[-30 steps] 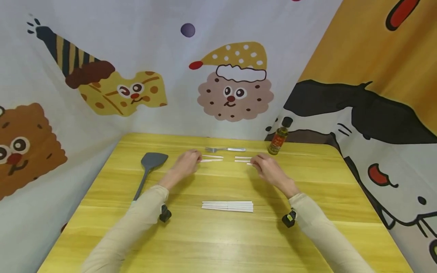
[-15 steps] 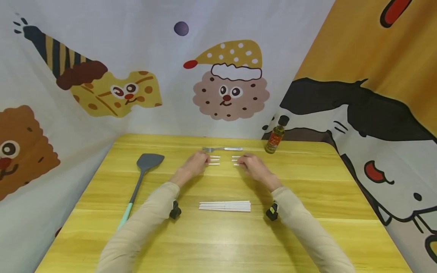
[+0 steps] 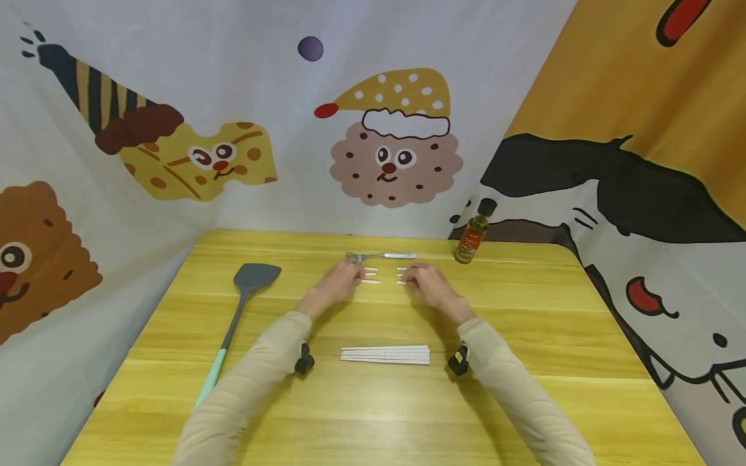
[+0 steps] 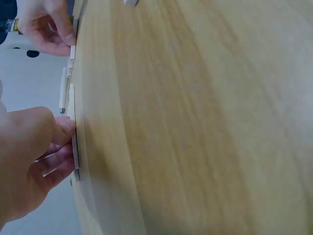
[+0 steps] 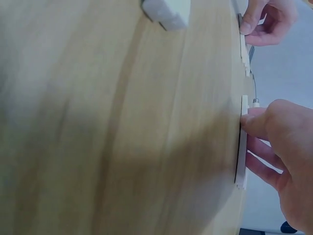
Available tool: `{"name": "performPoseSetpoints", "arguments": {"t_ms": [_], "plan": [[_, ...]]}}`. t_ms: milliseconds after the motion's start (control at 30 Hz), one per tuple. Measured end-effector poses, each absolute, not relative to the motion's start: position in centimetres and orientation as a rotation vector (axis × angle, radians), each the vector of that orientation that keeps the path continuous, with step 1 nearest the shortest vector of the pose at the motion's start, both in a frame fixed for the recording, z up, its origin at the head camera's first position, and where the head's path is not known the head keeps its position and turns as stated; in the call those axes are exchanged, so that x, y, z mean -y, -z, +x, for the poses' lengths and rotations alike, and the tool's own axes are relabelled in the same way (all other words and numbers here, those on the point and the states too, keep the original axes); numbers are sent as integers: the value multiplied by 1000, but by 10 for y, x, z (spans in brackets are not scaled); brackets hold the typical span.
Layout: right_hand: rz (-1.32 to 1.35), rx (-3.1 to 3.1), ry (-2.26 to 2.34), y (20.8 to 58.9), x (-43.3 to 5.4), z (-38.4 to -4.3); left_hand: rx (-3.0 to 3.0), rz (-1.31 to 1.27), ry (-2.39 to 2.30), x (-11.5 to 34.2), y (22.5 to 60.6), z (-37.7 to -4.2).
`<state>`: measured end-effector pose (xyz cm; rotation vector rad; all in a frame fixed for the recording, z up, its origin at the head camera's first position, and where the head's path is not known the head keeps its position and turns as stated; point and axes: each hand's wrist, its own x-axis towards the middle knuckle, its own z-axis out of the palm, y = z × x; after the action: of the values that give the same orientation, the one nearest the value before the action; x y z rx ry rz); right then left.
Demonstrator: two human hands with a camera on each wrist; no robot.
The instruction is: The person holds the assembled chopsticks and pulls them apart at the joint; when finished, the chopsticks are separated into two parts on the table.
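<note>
Head view: your left hand (image 3: pixel 337 285) and right hand (image 3: pixel 427 285) sat close together at the far middle of the yellow table (image 3: pixel 524 362), each at a set of short white sticks. The left short sticks (image 3: pixel 370 275) lay in three parallel rows pointing toward 3 o'clock; the right short sticks (image 3: pixel 401 275) mirrored them toward 9 o'clock, a small gap between the two sets. You seemed to be steadying or lining up the rows, judging by the even spacing.

Left wrist view: your thumb and fingers (image 4: pixel 57 134) pinched the end of a stick (image 4: pixel 74 147) lying flat on the wood, so that hand was narrow and holding it. Right wrist view: your fingertips (image 5: pixel 254 125) curled against the end of a flat stick (image 5: pixel 241 147), a similar narrow hold.

Other items:
- Bundle of longer white sticks (image 3: pixel 386 354) lay at 6 o'clock from your hands, between your forearms.
- Fork (image 3: pixel 380 255) lay just beyond the short sticks at 12 o'clock.
- Grey spatula (image 3: pixel 245 294) with teal handle end lay at 9 o'clock, well apart.
- Small sauce bottle (image 3: pixel 473 233) stood upright at 2 o'clock by the backdrop.
</note>
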<state>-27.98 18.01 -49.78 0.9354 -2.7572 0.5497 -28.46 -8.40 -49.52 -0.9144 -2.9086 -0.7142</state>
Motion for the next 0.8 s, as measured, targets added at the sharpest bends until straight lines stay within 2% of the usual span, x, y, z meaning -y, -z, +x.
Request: {"name": "performPoseSetpoints", "arguments": {"t_ms": [800], "plan": [[852,2762,-585,492,-181,-278,2837,-927,686,85,493,-278]]}}
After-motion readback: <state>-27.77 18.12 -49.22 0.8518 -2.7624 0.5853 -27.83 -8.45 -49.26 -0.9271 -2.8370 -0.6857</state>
